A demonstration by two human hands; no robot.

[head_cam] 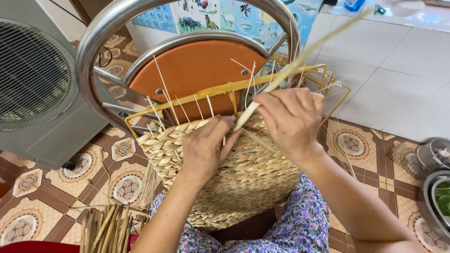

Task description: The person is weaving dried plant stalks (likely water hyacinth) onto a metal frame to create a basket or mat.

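Note:
A half-woven straw basket (243, 182) on a yellow wire frame (220, 91) rests on my lap. My left hand (206, 147) presses flat on the woven rim, fingers spread against the braid. My right hand (290, 119) pinches a long pale straw strand (300, 58) where it enters the weave at the top edge. The strand runs up and to the right. Thin upright straws stick out above the rim.
A metal-framed chair with an orange seat (197, 70) stands just behind the basket. A grey fan unit (37, 79) is at the left. A bundle of loose straw (105, 229) lies at lower left. Metal bowls and pots (436, 187) sit at the right edge.

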